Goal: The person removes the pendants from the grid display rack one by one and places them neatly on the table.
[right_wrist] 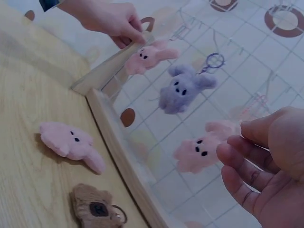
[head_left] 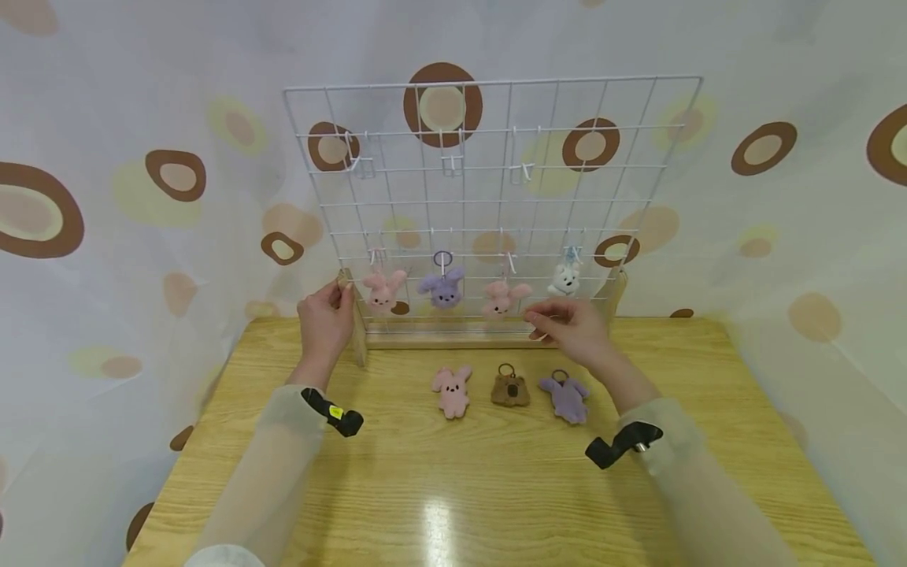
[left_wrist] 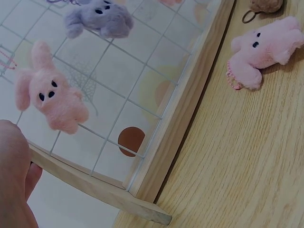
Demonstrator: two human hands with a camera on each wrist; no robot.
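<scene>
My left hand [head_left: 326,319] grips the upper end of the wooden side post [left_wrist: 109,192] of a white wire grid rack [head_left: 482,205], thumb on one side and fingers on the other. My right hand [head_left: 570,327] is in front of the rack's right half, fingers loosely bent, fingertips close to the ear of a hanging pink bunny plush keychain [right_wrist: 197,149]. Hooks on the grid also carry another pink bunny keychain [left_wrist: 52,97], a purple bunny keychain [head_left: 445,291] and a white bear-like keychain [head_left: 565,279]. The right hand partly overlaps the pink bunny's ear in the right wrist view.
On the wooden table [head_left: 453,480], before the rack's base bar [head_left: 446,343], lie a pink bunny keychain [head_left: 453,394], a brown plush keychain [head_left: 510,390] and a face-down purple plush keychain [head_left: 567,398]. Bare hooks [head_left: 452,164] line the grid's upper part. A patterned cloth stands behind.
</scene>
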